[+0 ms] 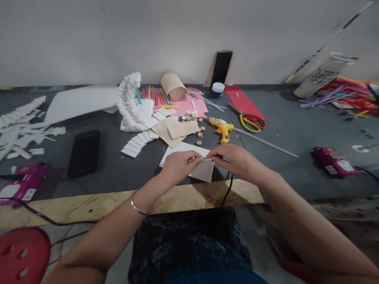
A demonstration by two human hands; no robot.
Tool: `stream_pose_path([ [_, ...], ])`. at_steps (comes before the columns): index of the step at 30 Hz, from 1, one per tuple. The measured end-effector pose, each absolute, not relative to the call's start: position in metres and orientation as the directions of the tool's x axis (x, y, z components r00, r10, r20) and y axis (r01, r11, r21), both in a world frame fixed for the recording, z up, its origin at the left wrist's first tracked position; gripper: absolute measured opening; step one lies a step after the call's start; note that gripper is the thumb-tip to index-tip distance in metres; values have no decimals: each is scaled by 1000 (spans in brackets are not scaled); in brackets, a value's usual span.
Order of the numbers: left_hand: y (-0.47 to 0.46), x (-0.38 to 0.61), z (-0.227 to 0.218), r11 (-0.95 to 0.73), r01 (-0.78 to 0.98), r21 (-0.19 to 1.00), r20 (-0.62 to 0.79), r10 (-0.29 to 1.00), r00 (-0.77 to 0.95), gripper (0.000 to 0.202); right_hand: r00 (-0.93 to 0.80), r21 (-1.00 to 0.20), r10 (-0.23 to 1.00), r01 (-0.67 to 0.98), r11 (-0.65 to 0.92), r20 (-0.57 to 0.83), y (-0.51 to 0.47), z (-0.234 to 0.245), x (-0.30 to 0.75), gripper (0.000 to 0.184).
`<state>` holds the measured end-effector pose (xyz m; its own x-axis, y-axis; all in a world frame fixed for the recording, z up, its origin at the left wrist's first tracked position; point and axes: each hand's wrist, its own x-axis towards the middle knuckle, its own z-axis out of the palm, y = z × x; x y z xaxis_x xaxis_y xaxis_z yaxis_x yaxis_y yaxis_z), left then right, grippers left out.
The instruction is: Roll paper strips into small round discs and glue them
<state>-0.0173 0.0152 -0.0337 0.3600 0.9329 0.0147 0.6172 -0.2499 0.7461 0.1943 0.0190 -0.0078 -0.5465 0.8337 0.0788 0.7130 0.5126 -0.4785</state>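
Observation:
My left hand (181,162) and my right hand (229,157) meet over the front of the table, both closed in a pinch. Between their fingertips runs a thin pale strip (208,157), mostly hidden, so its exact kind is unclear. Below and behind it lies white paper (201,173) near the wooden table edge. Beyond my right hand rests a yellow glue gun (222,128). Brown paper pieces (182,130) and a fan of white rectangular pieces (139,142) lie past my left hand. Several small round beige pieces (199,142) are scattered by the glue gun.
Red-and-yellow scissors (248,121) lie on the right. A white bumpy craft piece (130,106), a beige cylinder (174,85), crayons (161,96) and a blue jar (217,90) stand behind. A black phone (84,153) lies left; purple power strips (334,161) sit at the sides.

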Motion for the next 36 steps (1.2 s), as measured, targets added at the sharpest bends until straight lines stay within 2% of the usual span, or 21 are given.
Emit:
stream_pose_path([
  [3, 16, -14, -34, -193, 484, 853, 26, 944, 330, 27, -479, -582, 875, 692, 427, 73, 20, -7, 193, 20],
  [6, 17, -12, -34, -147, 329, 933, 56, 961, 271, 26, -399, -745, 916, 602, 288, 31, 23, -11, 192, 19],
  [9, 19, -11, -35, -118, 210, 970, 76, 977, 200, 25, -379, -924, 924, 370, 100, -52, 26, -20, 188, 25],
  [11, 19, -11, -36, -106, 164, 981, 80, 984, 157, 25, -360, -981, 928, 190, -27, -96, 28, -27, 181, 29],
  [15, 19, -11, -39, -97, 142, 985, 89, 994, 63, 28, -254, -988, 962, -88, -130, -103, 32, -39, 160, 30],
  [19, 17, -12, -39, -114, 180, 977, 116, 993, 0, 27, -191, -958, 970, -213, -192, -152, 35, -41, 139, 33],
  [25, 16, -14, -39, -139, 236, 962, 153, 987, -41, 23, -208, -939, 963, -260, -225, -173, 40, -41, 132, 29],
  [30, 18, -14, -42, -149, 289, 946, 167, 985, -37, 27, -147, -939, 974, -277, -206, -170, 44, -42, 130, 31],
  [36, 19, -16, -45, -161, 410, 898, 157, 987, 43, 31, -68, -959, 992, -257, -122, -108, 48, -49, 128, 25],
])
